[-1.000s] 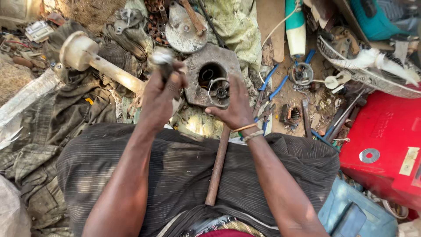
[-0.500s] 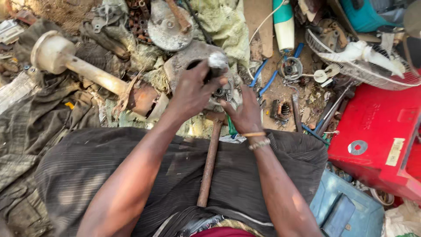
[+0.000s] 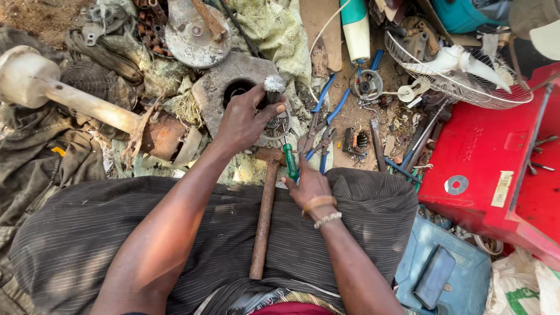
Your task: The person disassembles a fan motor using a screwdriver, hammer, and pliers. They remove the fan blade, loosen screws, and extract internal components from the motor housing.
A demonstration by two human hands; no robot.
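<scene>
My left hand [image 3: 248, 119] grips a short metal punch [image 3: 273, 87] with a mushroomed, shiny top, held upright over a round metal ring [image 3: 279, 125] on a grey metal block with a hole [image 3: 224, 87]. My right hand [image 3: 310, 185] is closed around a green-handled screwdriver [image 3: 290, 162] just in front of the block. A wooden-handled hammer [image 3: 263, 213] lies across my lap on dark striped cloth, its rusty head near the block, between both arms.
Blue-handled pliers [image 3: 324, 119] lie right of the block. A cream pipe with a rusty flange [image 3: 87, 104] lies at left, a round metal disc [image 3: 195, 26] at the back. A red case [image 3: 496, 157], a wire fan guard [image 3: 455, 70] and a blue box [image 3: 443, 271] crowd the right.
My left hand came down with the punch onto the ring at the block. My right hand left the ring, pulled back toward my lap and picked up the green-handled screwdriver.
</scene>
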